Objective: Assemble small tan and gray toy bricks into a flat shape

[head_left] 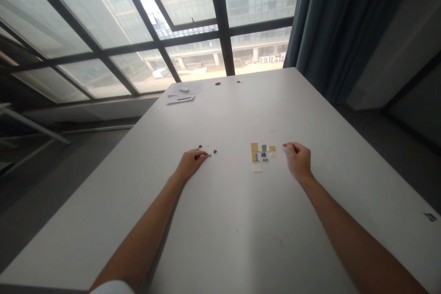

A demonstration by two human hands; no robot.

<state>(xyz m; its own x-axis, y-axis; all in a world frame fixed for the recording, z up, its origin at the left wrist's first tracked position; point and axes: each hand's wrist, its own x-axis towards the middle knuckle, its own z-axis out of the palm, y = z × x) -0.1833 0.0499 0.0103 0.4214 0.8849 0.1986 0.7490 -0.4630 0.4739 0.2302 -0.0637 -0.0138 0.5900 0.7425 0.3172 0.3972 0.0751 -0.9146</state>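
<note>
My left hand (193, 162) rests low over the white table, its thumb and fingertips closed on a small grey piece (209, 155). Close to those fingers lie two small black pieces, one black piece (200, 146) beyond them and another black piece (215, 151) to their right. My right hand (299, 158) is in a pinch just right of a cluster of small flat pieces; whatever its fingertips hold is too small to make out. In that cluster are yellow pieces (254, 147), grey pieces (264, 148) and a whitish square piece (257, 167), set out in rows.
The long white table (220, 220) reaches to the windows. Papers (181, 98) with a small white object lie at its far left corner, and a round dark grommet (217, 83) sits near the far edge. A dark blue curtain (320, 32) hangs at the right.
</note>
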